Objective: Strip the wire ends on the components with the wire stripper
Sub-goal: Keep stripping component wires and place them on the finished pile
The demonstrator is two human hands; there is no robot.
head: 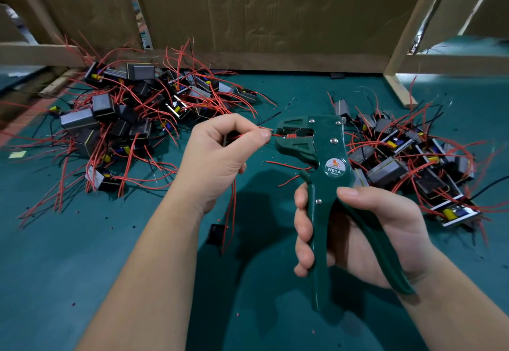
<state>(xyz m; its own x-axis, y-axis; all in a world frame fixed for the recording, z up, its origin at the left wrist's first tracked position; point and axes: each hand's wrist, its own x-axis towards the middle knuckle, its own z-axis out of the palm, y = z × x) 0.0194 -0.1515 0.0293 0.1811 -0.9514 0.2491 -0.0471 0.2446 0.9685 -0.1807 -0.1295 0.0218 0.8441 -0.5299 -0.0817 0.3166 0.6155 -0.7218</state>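
The right hand [391, 229], nearest the camera with its forearm coming in from the lower right, is wrapped around the handles of the green wire stripper [334, 152]. Its fingers curl over the front handle, its palm backs the rear one, and its thumb lies along the top. The two handles stand spread apart.

The left hand [217, 157] reaches in from the lower left, wrist slightly bent, and sits just left of the stripper's head. Its thumb and curled forefinger pinch a red wire [239, 136], and more red wire hangs below the fist.

The teal surface [82, 268] runs under everything. Behind the stripper stands a cardboard wall [261, 14] with a pale wooden post [407, 42] to its right.

Left of the stripper and farther back lies a large pile of components [124, 119], dark blocks tangled in red leads. A second pile [413, 163] lies just right of it.

The stripper is held above the surface with its long axis roughly upright, handles toward the person and head away. Its jaws face left, and the pinched wire's end lies level in them.

Tiny red and dark scraps [238, 315] dot the surface below the stripper.
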